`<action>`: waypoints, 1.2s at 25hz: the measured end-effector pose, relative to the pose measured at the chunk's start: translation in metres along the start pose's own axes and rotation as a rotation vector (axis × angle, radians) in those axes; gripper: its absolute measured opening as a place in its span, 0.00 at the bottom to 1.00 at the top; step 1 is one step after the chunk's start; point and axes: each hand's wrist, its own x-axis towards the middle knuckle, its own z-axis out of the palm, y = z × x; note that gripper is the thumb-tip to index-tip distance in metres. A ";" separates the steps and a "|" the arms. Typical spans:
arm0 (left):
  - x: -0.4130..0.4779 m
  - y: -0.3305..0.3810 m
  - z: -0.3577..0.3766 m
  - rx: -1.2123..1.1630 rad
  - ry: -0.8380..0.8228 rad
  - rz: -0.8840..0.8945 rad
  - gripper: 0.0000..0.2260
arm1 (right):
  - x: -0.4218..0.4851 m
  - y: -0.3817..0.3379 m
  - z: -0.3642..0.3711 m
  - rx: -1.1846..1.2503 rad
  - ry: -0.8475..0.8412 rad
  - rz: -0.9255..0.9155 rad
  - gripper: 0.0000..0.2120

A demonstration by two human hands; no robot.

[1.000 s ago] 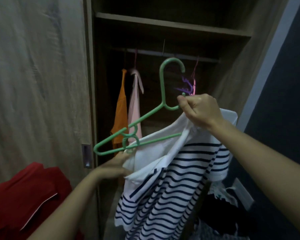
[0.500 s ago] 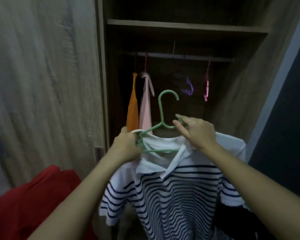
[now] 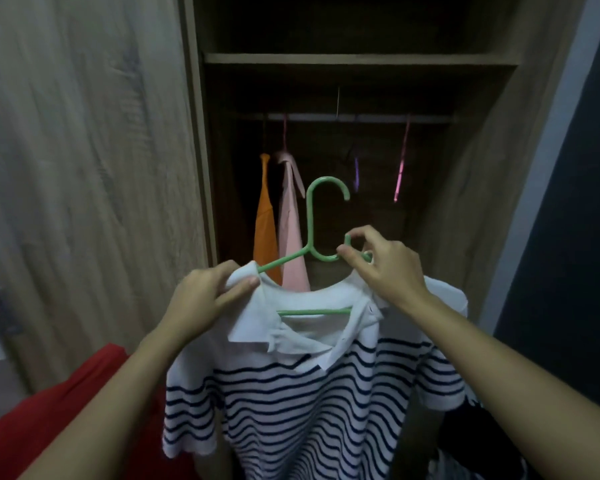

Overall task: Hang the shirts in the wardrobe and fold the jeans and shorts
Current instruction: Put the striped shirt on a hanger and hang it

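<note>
Two hands gripped: my left hand (image 3: 205, 296) pinched the striped polo shirt (image 3: 291, 410) collar over the green hanger (image 3: 309, 220), my right hand (image 3: 381, 265) pinched the hanger's neck, below the wardrobe (image 3: 465, 202) rail (image 3: 361, 116), where that half-seated shoulder could slip off when lifted.

Dark wall (image 3: 596, 237) beside pale trim (image 3: 558, 133), right side

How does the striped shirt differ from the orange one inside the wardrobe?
The striped shirt is white with dark stripes; the orange shirt is plain. The striped shirt faces us, spread on a green hanger held up by the left hand and right hand; the orange shirt hangs edge-on from the rail. The striped shirt is not yet on that rail. Both hang neck up.
</note>
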 end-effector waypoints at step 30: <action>0.020 0.023 -0.057 -0.395 -0.507 -0.098 0.07 | 0.015 0.037 -0.029 0.239 -0.229 0.063 0.13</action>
